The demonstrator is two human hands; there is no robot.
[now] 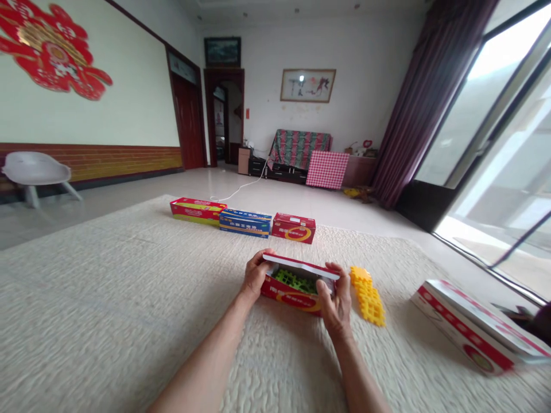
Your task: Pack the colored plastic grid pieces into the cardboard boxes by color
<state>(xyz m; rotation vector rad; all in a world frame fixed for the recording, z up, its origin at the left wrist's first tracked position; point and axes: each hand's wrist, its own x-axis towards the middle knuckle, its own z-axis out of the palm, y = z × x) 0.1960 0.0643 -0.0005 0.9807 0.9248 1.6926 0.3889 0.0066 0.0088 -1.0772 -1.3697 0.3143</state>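
Note:
A small red box (293,297) lies on the cream rug (107,298) right in front of me, its lid half raised. Green plastic grid pieces (296,280) show inside it. My left hand (255,274) grips the box's left end, thumb on the lid's edge. My right hand (334,301) holds the right end, fingers curled around the front corner. Yellow grid pieces (368,295) lie on the rug just right of the box, close to my right hand.
Three boxes stand in a row further back: red and yellow (197,210), blue (245,222), red (294,227). A larger red and white box (473,327) lies at the right. A white chair (37,172) stands at the left wall; glass doors at the right.

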